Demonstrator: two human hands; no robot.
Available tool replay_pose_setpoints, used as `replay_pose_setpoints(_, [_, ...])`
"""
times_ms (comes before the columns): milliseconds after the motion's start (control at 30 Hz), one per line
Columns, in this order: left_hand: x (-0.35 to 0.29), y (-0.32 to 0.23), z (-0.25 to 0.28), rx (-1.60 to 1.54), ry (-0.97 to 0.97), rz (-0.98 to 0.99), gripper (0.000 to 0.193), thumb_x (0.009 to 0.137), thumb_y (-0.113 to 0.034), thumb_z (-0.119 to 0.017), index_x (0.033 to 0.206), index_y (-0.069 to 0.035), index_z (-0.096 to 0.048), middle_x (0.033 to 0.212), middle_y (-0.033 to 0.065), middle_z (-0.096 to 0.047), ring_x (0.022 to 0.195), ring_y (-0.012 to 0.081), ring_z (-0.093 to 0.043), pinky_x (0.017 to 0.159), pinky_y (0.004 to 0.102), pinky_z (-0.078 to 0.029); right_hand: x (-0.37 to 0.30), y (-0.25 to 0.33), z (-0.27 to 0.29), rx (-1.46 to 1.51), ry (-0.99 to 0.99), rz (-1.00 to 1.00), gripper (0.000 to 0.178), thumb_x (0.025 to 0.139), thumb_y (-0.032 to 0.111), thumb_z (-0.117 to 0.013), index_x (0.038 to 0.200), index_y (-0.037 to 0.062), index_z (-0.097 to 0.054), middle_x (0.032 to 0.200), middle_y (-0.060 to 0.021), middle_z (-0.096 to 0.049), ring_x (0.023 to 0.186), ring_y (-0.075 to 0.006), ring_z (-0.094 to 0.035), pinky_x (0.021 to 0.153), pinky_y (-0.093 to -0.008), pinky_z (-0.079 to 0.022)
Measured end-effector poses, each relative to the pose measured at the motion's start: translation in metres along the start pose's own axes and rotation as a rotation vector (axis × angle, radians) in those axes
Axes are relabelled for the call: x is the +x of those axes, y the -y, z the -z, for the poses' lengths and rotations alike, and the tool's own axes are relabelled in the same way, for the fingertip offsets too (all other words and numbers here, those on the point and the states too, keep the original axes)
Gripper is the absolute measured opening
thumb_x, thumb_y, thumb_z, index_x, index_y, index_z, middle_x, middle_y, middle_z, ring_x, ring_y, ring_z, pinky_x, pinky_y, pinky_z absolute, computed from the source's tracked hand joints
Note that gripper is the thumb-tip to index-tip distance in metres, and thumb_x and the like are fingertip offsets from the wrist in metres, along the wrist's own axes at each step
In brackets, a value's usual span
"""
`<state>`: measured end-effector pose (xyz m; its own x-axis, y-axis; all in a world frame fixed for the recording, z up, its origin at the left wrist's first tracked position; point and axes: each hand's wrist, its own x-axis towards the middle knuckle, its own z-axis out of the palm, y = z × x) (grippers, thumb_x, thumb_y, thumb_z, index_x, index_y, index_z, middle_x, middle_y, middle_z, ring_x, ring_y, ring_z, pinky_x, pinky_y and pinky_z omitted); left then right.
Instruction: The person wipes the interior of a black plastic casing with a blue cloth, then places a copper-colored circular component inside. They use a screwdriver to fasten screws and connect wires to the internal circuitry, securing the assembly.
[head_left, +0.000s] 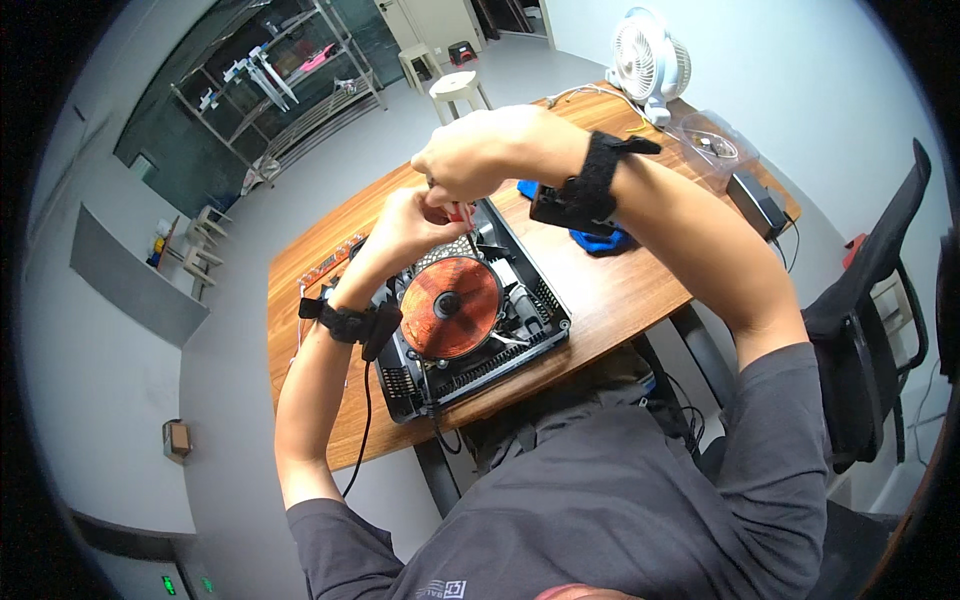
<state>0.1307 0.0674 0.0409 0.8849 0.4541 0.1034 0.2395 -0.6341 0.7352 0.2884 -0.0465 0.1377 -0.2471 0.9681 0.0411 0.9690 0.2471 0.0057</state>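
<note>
Head view: wooden table [620,290] on grey floor, white fan [650,60] at far edge. Opened induction cooker [470,320], copper coil [450,306] bared, lying mid-table. Left hand [410,225] and right hand [470,155] both closed on red-handled screwdriver [460,212] above cooker's far side.

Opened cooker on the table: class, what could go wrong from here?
1. Both hands, left hand and right hand, crowd the red-handled screwdriver; a slip might gouge the copper coil.
2. The cooker sits near the table edge, so pushing might shift it off.
3. Its black cord hangs down and could snag.
</note>
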Motion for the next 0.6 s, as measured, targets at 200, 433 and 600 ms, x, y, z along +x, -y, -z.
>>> replay_pose_setpoints(200, [0.002,-0.017,-0.004,-0.099,-0.012,-0.028,0.03,0.082,-0.008,-0.084,0.107,0.003,-0.071,0.097,0.0067,-0.075,0.092,0.0115,-0.07,0.083,0.0285,-0.057,-0.005,-0.001,-0.012,-0.037,-0.24,-0.042,0.04,0.09,0.037,-0.065,0.097,-0.0005,-0.077,0.093,-0.0208,-0.075,0.089,-0.034,-0.075,0.078,-0.042,-0.059])
replay_pose_setpoints(433, [0.005,-0.022,-0.004,-0.069,-0.025,-0.077,0.035,0.084,-0.002,-0.079,0.116,0.006,-0.065,0.105,0.0122,-0.075,0.092,0.0159,-0.072,0.084,0.0308,-0.059,-0.018,-0.006,-0.001,0.007,-0.091,-0.006,0.037,0.092,0.035,-0.063,0.105,0.0041,-0.076,0.102,-0.0191,-0.075,0.099,-0.034,-0.073,0.083,-0.0437,-0.058])
replay_pose_setpoints(600, [0.003,-0.013,-0.002,-0.251,0.02,-0.072,0.037,0.081,-0.007,-0.082,0.113,0.001,-0.066,0.1,0.0061,-0.074,0.09,0.0122,-0.07,0.083,0.028,-0.058,-0.006,-0.006,-0.005,0.075,-0.002,0.011,0.041,0.09,0.036,-0.064,0.111,0.0038,-0.075,0.105,-0.0188,-0.075,0.099,-0.0321,-0.073,0.083,-0.0436,-0.058])
